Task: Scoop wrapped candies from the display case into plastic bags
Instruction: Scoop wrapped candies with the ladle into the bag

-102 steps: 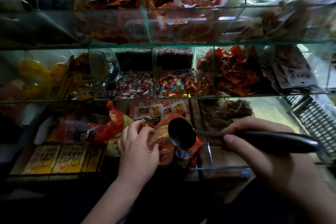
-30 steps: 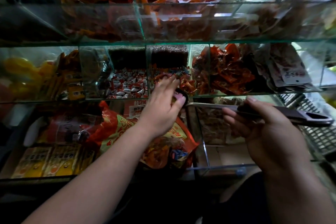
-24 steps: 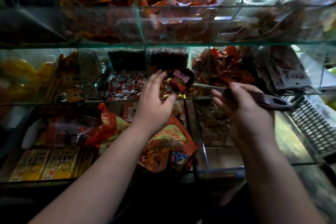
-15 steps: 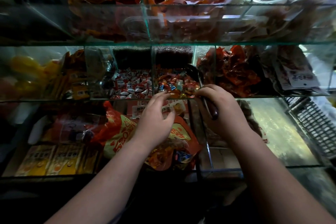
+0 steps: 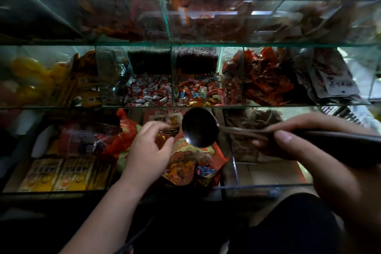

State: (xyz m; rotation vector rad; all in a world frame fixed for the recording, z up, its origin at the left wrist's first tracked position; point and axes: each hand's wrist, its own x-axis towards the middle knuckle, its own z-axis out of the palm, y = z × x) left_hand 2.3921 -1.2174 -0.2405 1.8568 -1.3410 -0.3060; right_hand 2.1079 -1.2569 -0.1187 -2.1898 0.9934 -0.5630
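My right hand (image 5: 309, 148) grips the dark handle of a black ladle (image 5: 199, 128), whose bowl hangs over the mouth of an orange printed plastic bag (image 5: 191, 163) and looks empty. My left hand (image 5: 148, 150) pinches the bag's top edge between thumb and fingers. Wrapped candies show inside the bag. Behind, on the middle glass shelf, one compartment holds mixed coloured wrapped candies (image 5: 198, 93) and the one left of it holds red-and-white candies (image 5: 150, 93).
The glass display case (image 5: 185, 44) has three tiers with upright dividers. Red snack packets (image 5: 261, 78) fill the right middle bin. Yellow packets (image 5: 55, 173) lie at lower left, and a brown dried snack (image 5: 251, 121) sits in the lower right bin.
The ladle came back from the mixed-candy compartment down to the bag's mouth. My left hand dropped from beside the candy bin to the bag's top edge.
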